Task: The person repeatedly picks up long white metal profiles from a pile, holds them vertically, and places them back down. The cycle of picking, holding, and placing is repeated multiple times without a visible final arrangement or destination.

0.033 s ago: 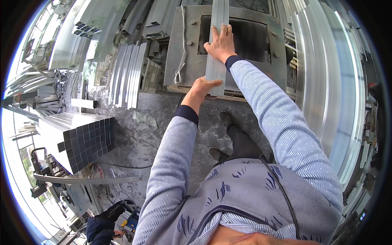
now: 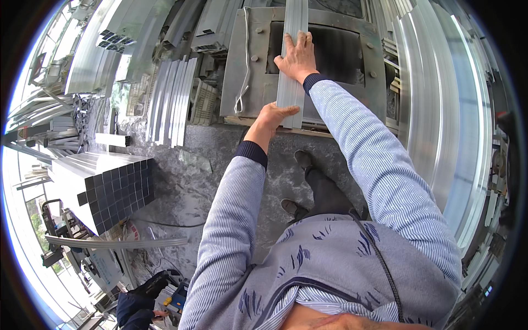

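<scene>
A long, ribbed, silvery metal profile (image 2: 296, 16) lies lengthwise across a grey metal work table (image 2: 234, 82), crossing a dark rectangular opening in its top. My left hand (image 2: 272, 116) grips the profile at its near end, the thumb laid over the top and the other fingers mostly hidden beneath or at the side. Farther along, my right hand (image 2: 298, 58) rests on the profile's upper face, its fingers spread and the thumb toward the left edge. A pale cord (image 2: 247, 60) runs down the table's left part.
Long metal profiles (image 2: 423, 82) fill the right side. Several thinner ones (image 2: 171, 102) lean beside a plastic crate (image 2: 203, 102) at the left. A stack of square tubes (image 2: 118, 190) stands on the grey floor (image 2: 220, 148). Another person's dark sleeve (image 2: 132, 311) shows at lower left.
</scene>
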{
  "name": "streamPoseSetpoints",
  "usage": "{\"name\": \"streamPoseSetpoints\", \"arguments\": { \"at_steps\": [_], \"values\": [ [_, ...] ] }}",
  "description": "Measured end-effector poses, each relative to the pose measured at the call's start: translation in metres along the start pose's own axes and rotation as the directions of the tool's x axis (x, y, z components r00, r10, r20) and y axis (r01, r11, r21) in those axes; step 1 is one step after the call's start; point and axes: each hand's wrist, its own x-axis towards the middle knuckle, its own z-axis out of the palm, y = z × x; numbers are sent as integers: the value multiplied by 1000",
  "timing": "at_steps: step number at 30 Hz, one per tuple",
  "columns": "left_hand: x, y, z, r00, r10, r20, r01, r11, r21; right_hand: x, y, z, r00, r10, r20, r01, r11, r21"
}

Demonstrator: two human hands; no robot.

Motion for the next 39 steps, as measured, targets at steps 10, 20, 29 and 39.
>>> {"name": "streamPoseSetpoints", "arguments": {
  "at_steps": [10,20,29,39],
  "values": [
    [-58,-115,-4,999,28,-20,-30,994,-104,-114,-39,-10,997,-68,-36,72,990,118],
    [-175,-273,5,999,24,-44,-29,993,-112,-299,-86,-46,994,-72,87,55,982,182],
    [-247,-362,5,999,-28,-42,22,992,-121,-406,-113,-57,973,-75,217,28,977,213],
    [-185,-286,2,990,86,-114,-88,996,-10,-317,-89,-35,995,-66,72,44,959,279]
  ]
}}
